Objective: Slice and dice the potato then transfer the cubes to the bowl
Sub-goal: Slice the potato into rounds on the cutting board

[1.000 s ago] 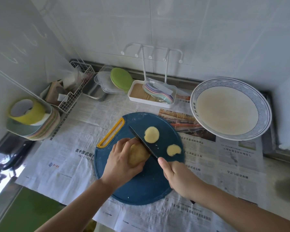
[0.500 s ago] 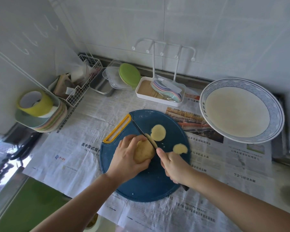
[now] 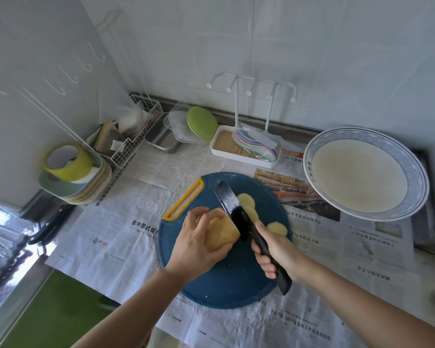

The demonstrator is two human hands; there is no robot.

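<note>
A round blue cutting board [image 3: 226, 285] with a yellow handle slot lies on newspaper. My left hand [image 3: 194, 244] holds the potato [image 3: 221, 231] down on the board. My right hand [image 3: 276, 249] grips a black-handled knife [image 3: 227, 199] whose blade rests tilted against the potato's cut right face. Cut potato slices [image 3: 249, 205] lie on the board just right of the blade, one more slice [image 3: 278, 228] beside my right hand. The wide bowl [image 3: 417, 182] with a blue patterned rim stands empty at the right.
A white rack tray [image 3: 219, 146] with pastel plates stands behind the board. A green lid [image 3: 201, 123], clear containers, a steel tray [image 3: 158, 136] and a wire basket [image 3: 136, 144] line the back wall. Stacked plates and a yellow-green cup [image 3: 68, 162] sit far left. Counter edge runs near left.
The knife has gone through the potato and the blade now tilts flat side up by the cut face; a new slice lies with the earlier ones. The view has shifted closer.
</note>
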